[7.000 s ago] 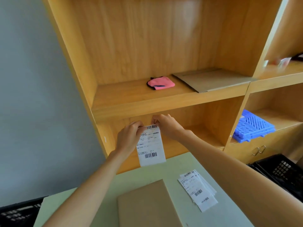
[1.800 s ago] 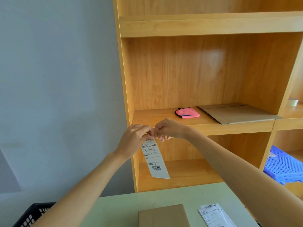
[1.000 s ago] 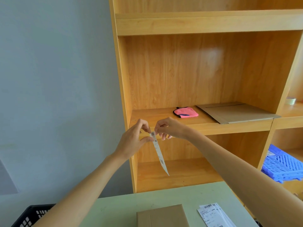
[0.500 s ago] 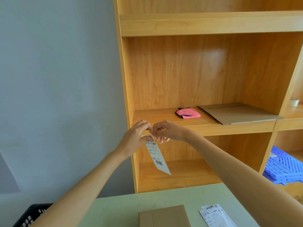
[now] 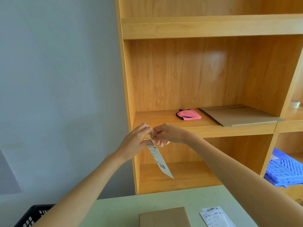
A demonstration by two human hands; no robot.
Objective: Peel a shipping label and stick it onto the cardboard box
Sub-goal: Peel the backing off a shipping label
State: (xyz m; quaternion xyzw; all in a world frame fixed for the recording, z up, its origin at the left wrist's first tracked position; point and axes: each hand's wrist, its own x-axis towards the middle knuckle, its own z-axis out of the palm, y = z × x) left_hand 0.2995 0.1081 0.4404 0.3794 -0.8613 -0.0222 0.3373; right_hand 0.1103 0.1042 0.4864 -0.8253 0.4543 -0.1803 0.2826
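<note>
Both hands are raised in front of the wooden shelving unit (image 5: 205, 28), and everything else is placed from it. The left hand (image 5: 136, 143) and right hand (image 5: 167, 134) meet fingertip to fingertip just before the front edge of the unit's middle shelf, each pinched on the top edge of a shipping label (image 5: 159, 160). The label hangs down from that pinch, turned nearly edge-on and slanting to the right, its printed barcode side visible, in front of the unit's lower left compartment. Whether its backing has begun to separate cannot be told. On the middle shelf lie a pink cloth (image 5: 188, 114) and, to its right, a flattened cardboard sheet (image 5: 239, 115). In the lower right compartment rests a blue plastic grid (image 5: 285, 171). Below the unit stands a pale green table (image 5: 124, 208), where the cardboard box (image 5: 164, 217) lies flat at the bottom edge of view, well apart from the held label, with a stack of labels (image 5: 214, 217) just beside it on the right. A black crate (image 5: 31, 217) sits left of the table.
</note>
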